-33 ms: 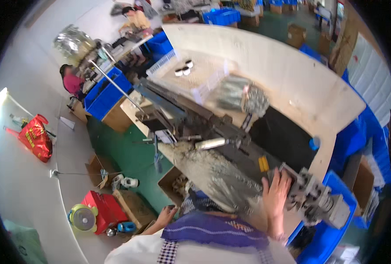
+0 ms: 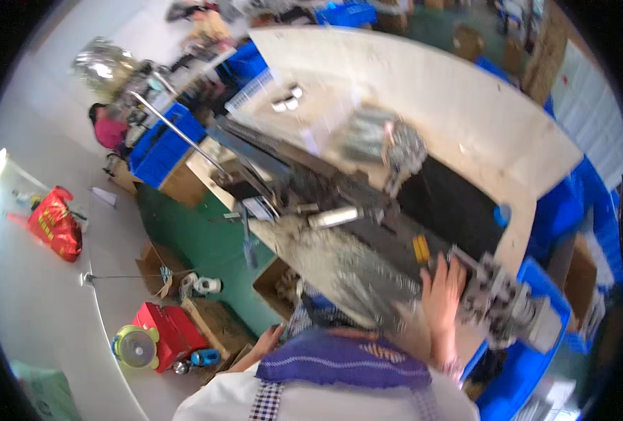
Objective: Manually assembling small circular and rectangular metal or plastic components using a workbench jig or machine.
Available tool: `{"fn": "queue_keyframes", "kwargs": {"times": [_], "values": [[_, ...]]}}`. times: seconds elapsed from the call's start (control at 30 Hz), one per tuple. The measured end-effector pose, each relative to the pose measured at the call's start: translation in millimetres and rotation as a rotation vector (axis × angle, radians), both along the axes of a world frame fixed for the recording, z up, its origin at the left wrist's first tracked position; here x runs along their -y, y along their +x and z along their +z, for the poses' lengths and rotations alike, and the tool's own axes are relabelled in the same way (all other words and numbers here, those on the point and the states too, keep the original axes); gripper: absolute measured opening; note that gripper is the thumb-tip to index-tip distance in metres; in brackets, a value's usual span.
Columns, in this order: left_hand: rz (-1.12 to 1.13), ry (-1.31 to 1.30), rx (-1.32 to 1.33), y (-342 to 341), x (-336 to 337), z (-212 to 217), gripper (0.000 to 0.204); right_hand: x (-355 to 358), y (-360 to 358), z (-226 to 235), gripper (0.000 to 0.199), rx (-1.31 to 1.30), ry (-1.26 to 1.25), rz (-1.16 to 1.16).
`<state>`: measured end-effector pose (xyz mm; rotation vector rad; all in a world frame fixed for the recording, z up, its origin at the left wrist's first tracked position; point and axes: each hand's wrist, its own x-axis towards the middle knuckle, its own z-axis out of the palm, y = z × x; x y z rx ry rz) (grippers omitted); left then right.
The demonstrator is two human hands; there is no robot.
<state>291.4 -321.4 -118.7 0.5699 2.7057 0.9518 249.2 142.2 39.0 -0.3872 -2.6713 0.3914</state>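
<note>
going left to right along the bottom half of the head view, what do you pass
red bag → yellow-green fan → red box → left hand → pile of grey metal parts → right hand → blue crate

Your view is bright with even daylight, glare washing the pale floor point(image 2: 37, 295) at left; motion blur smears the machine point(image 2: 367, 231), and edges bend into black.
</note>
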Motion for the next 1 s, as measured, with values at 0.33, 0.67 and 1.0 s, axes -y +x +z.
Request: {"fn": "queue_keyframes", "kwargs": {"times": [0.33,0.67,1.0], "values": [[0.345,0.071,0.440,-25,-16,-38,0.049,-10,-23,-18,0.050,-0.030,-0.001,-0.038],[0.539,0.160,0.142,-41,-38,-68,0.024,-28,-8,-14,0.030,0.088,-0.111,0.035],[-0.104,0.338,-0.409,-114,-161,143,0.009,21,7,-7,0.013,-0.047,-0.273,0.371]]}}
